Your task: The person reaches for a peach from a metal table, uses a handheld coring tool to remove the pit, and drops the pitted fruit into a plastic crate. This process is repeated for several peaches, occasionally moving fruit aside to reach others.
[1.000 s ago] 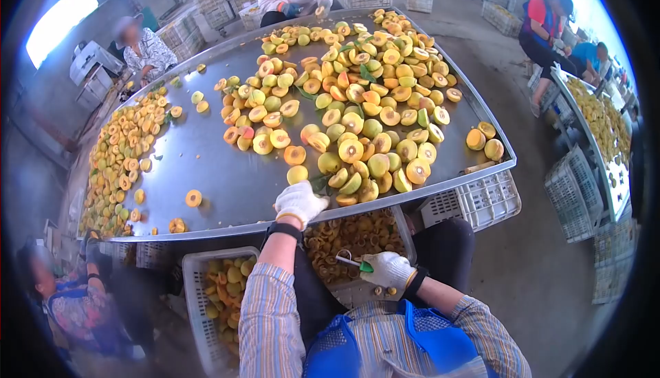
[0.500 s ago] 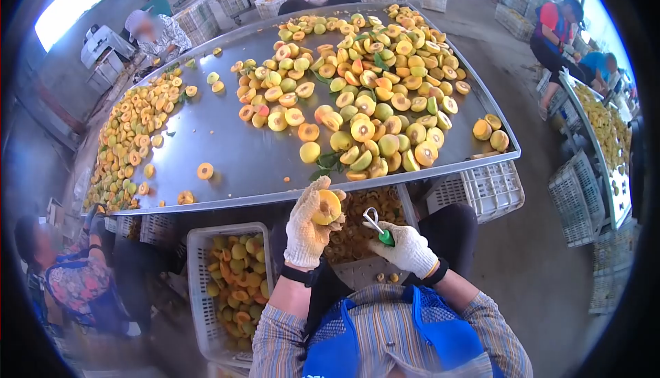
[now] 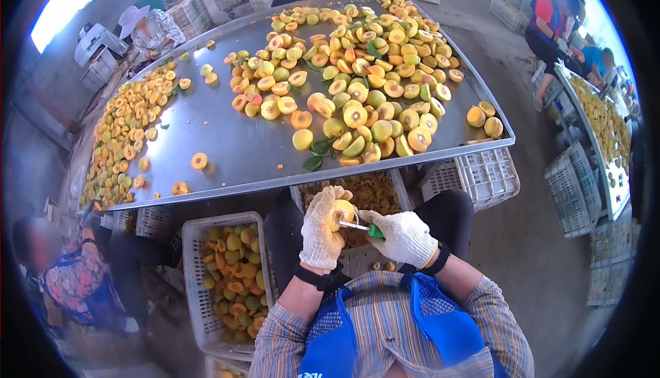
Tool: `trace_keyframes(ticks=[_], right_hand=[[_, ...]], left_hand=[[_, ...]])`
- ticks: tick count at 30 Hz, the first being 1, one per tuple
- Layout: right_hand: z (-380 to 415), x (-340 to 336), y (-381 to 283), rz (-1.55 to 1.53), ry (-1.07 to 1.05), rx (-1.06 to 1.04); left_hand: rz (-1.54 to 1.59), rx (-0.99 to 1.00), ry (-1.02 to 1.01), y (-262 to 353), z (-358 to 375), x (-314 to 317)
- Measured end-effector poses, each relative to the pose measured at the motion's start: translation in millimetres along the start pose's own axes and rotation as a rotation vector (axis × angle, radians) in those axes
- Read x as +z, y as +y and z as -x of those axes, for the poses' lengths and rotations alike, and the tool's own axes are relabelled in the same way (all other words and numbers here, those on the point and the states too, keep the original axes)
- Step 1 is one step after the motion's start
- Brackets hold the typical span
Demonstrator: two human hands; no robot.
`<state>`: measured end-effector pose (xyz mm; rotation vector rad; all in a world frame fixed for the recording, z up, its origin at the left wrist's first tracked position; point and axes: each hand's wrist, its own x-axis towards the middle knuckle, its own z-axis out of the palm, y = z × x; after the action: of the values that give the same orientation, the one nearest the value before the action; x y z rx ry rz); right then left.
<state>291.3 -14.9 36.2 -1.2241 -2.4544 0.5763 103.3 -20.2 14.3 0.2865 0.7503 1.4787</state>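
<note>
My left hand, in a white glove, is wrapped round a yellow halved fruit just below the metal table's front edge. Gloved too, my right hand grips the green handle of a loop-ended pitting tool. The tool's metal loop touches the fruit's face; the exact contact is partly hidden by my fingers. Many fruit halves lie piled on the metal table, some showing their pits.
A white crate of fruit halves stands at my left, and a container of pieces is behind my hands. Another white crate sits under the table's right corner. Several people work around, one at the near left.
My right hand has moved left and turned the tool, bringing its loop from apart to the fruit. My left hand still holds the fruit. The whole view has shifted slightly.
</note>
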Motion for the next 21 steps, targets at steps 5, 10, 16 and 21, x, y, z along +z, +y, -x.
trace_keyframes(ticks=[5,10,16,21], right_hand=[[-3.4,-6.7,-2.6,0.084,-0.075,0.001],[-2.1,-4.2,0.4,0.093,-0.133,0.052],[-2.2,12.3,13.1,-0.011,-0.272,0.082],[-8.2,11.9,20.3,0.085,-0.368,0.07]], left_hand=[[-0.104,-0.035,0.088,-1.3,10.8,17.8],[-0.11,0.003,0.09,-9.6,15.8,16.4],[-0.031,-0.017,0.135,-18.3,22.8,19.6],[-0.132,0.029,0.124,-19.8,27.3,29.9]])
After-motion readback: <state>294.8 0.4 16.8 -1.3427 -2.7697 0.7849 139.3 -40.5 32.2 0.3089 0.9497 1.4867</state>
